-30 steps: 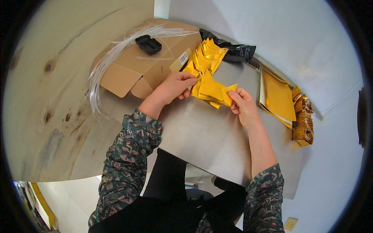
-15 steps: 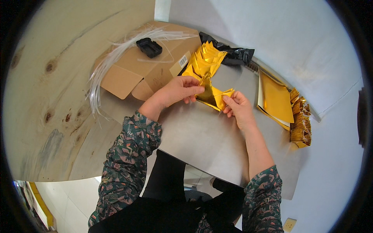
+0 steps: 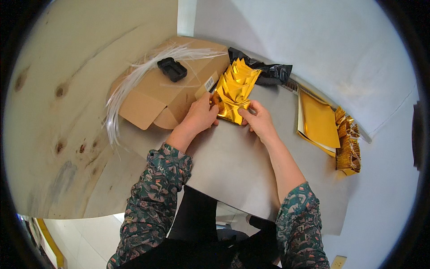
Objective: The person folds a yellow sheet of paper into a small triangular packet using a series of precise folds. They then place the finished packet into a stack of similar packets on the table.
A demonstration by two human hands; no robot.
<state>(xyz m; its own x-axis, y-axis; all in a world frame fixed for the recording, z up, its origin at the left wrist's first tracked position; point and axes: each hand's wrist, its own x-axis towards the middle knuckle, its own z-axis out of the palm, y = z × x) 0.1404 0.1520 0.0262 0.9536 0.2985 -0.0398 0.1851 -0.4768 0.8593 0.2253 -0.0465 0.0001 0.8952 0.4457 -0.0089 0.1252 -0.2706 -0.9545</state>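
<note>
A folded gold foil paper (image 3: 233, 114) lies between my two hands at the near end of an overlapping row of similar folded gold papers (image 3: 240, 77). My left hand (image 3: 201, 113) grips its left edge with the fingertips, some of which are hidden behind it. At the right edge, my right hand (image 3: 259, 119) pinches it, the thumb on top and the other fingers partly underneath. The held piece touches the row; whether it is tucked into its neighbour I cannot tell.
Left of the row stands a cardboard box (image 3: 179, 101), with white plastic strands (image 3: 123, 92) and a black plastic case (image 3: 172, 69) on top. Crumpled black plastic (image 3: 275, 73) lies behind. Flat gold sheets (image 3: 319, 121) and a bundle of folded gold pieces (image 3: 348, 150) sit right, by the wall.
The folded gold paper, spread between my hands before, now lies flatter against the near end of the row. My right hand has moved left, bringing both hands closer together.
</note>
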